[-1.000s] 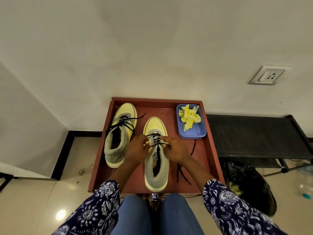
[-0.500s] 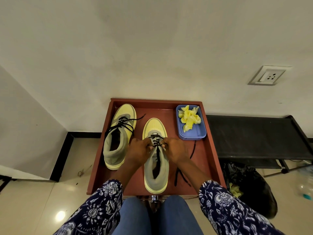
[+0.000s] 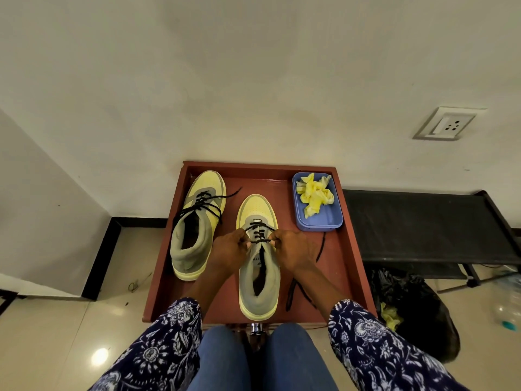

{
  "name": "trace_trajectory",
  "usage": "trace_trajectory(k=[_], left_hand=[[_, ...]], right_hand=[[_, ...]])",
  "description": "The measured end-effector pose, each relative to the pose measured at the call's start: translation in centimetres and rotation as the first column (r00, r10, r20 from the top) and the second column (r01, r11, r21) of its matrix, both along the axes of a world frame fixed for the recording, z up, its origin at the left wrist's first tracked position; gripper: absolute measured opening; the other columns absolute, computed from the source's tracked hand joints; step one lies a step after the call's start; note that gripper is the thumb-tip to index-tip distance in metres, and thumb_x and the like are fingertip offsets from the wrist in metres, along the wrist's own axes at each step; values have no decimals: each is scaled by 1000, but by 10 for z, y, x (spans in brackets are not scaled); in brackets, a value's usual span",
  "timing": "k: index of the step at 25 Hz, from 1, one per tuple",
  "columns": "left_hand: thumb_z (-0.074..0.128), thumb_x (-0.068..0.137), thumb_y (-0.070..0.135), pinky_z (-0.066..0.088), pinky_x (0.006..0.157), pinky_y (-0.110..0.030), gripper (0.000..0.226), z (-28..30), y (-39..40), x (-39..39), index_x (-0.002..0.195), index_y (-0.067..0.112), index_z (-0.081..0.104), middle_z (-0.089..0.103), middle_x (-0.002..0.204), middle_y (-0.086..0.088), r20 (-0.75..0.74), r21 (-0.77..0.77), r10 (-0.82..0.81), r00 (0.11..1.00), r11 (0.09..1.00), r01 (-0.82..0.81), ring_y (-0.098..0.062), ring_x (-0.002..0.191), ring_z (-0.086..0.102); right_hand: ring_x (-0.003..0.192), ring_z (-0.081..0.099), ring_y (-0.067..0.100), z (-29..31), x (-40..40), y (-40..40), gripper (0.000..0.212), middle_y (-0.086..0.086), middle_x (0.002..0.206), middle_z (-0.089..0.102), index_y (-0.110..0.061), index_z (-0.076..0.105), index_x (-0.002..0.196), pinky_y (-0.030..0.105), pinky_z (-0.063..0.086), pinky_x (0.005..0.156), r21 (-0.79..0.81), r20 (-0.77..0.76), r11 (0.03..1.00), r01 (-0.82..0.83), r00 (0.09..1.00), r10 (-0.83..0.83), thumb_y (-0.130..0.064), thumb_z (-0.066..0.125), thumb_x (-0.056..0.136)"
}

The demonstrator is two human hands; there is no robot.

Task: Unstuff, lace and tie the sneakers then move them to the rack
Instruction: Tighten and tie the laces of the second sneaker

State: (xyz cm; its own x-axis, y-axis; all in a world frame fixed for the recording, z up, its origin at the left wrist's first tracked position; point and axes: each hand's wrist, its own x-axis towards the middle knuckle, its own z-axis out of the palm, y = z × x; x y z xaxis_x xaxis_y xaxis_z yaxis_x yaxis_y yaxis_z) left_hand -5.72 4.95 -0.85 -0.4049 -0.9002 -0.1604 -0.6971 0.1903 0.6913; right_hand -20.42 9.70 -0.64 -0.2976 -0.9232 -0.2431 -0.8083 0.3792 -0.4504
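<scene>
Two yellow-and-grey sneakers stand toe-away in a red-brown tray point(image 3: 352, 249). The left sneaker point(image 3: 197, 221) has its black lace threaded and loose. The right sneaker point(image 3: 259, 266) is partly laced. My left hand point(image 3: 228, 252) and my right hand point(image 3: 290, 249) flank its upper eyelets, each pinching the black lace point(image 3: 258, 231) stretched between them. The lace's free ends point(image 3: 298, 289) trail over the tray floor to the right of the shoe.
A blue container point(image 3: 329, 218) with crumpled yellow paper point(image 3: 314, 196) sits in the tray's far right corner. A black rack point(image 3: 428, 224) stands to the right against the wall, with a black bag point(image 3: 417, 311) beneath it. My knees are at the tray's near edge.
Both hands stayed at the right sneaker's eyelets, drawing closer together and then pulling the lace taut across the tongue. The left sneaker has not moved.
</scene>
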Motion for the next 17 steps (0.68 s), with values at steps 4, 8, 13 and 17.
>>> trace_trajectory(k=[4, 8, 13, 17], left_hand=[[52, 92, 22, 29, 61, -24, 24, 5, 3, 3, 71, 13, 45, 47, 63, 3, -23, 53, 4, 1000, 999, -3, -16, 64, 44], [58, 89, 27, 32, 57, -20, 33, 13, 8, -2, 68, 3, 48, 43, 62, 2, -159, 18, 51, 986, 999, -48, -8, 57, 40], [62, 87, 26, 37, 54, -17, 36, 20, 8, -10, 61, 6, 46, 52, 61, -9, -318, 82, 81, 945, 995, -57, -13, 55, 45], [56, 91, 16, 46, 71, -34, 28, 15, 1, -14, 67, 3, 52, 62, 75, -24, -531, 337, 251, 809, 939, -70, -20, 72, 57]], right_hand=[[99, 59, 36, 0, -2, -1, 23, 16, 106, 65, -8, 63, 99, 37, 47, 83, 39, 72, 999, -20, 997, 17, -20, 46, 89], [81, 57, 26, 4, -1, 4, 30, 10, 82, 64, -8, 61, 78, 27, 35, 65, -20, 296, 997, 81, 953, -71, -29, 47, 95], [63, 47, 14, -2, 4, 3, 42, 1, 62, 51, -17, 50, 60, 31, 40, 65, -18, 596, 953, 304, 768, -233, -49, 49, 88], [73, 54, 19, -6, 9, -1, 43, 5, 71, 58, -22, 58, 61, 42, 48, 77, 25, 790, 903, 430, 545, -281, -63, 54, 71]])
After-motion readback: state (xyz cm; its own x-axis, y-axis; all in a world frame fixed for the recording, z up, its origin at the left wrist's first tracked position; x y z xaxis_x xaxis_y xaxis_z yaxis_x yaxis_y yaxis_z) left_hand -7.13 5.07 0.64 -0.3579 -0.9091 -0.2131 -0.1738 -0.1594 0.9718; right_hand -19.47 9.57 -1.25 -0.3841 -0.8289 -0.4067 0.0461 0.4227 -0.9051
